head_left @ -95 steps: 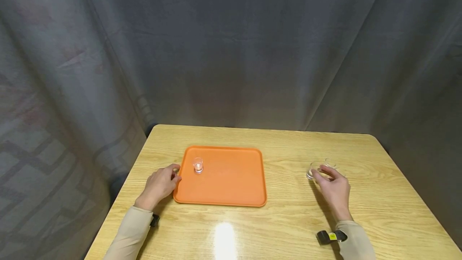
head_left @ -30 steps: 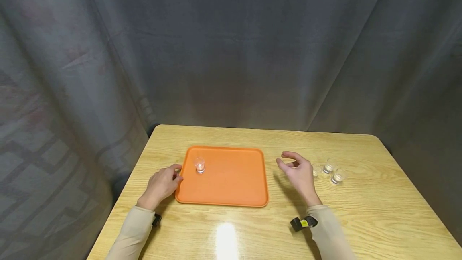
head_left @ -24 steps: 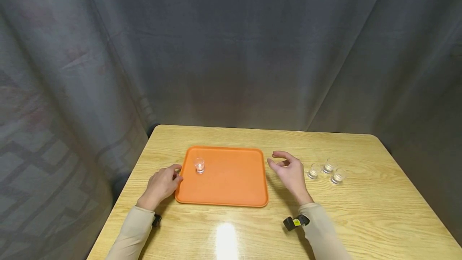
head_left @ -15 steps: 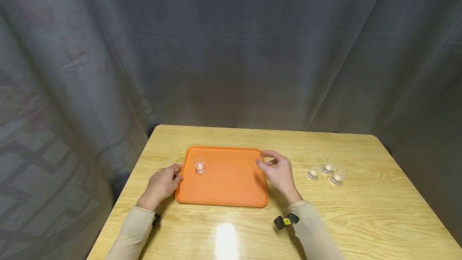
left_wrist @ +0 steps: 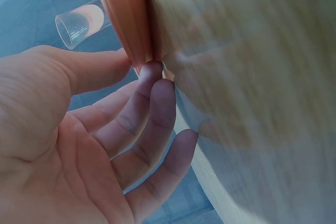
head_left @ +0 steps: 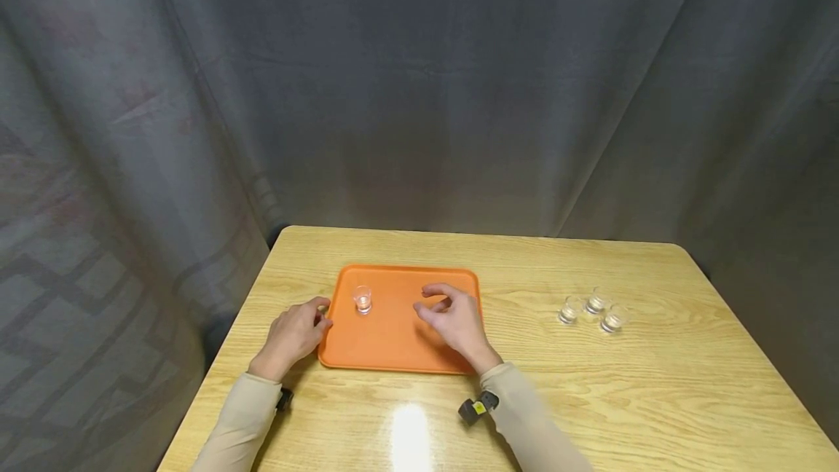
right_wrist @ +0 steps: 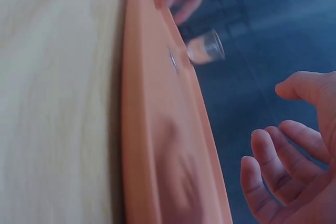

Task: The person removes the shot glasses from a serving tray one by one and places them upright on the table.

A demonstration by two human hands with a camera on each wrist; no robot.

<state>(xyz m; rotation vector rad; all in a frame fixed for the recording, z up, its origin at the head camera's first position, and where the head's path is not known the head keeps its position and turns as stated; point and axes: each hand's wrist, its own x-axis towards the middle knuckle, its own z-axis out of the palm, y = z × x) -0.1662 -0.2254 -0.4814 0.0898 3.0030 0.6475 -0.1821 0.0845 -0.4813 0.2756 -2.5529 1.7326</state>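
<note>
An orange tray [head_left: 400,344] lies on the wooden table, with one small clear glass [head_left: 361,299] standing near its left edge. My left hand [head_left: 308,319] rests on the table and its fingertips touch the tray's left rim [left_wrist: 123,9]; the glass [left_wrist: 79,22] shows beyond the rim. My right hand [head_left: 438,304] hovers over the tray's middle, fingers loosely curved, and holds nothing. In the right wrist view that hand [right_wrist: 294,171] is empty above the tray [right_wrist: 157,129], with the glass [right_wrist: 205,48] farther on.
Three more small clear glasses [head_left: 595,309] stand in a cluster on the table's right side. The table [head_left: 590,384] has rounded corners. A dark curtain hangs close behind and to the left.
My right hand has left the cluster of glasses empty and swept left, from beside the tray's right edge to above its middle. The left hand and all glasses have stayed put.
</note>
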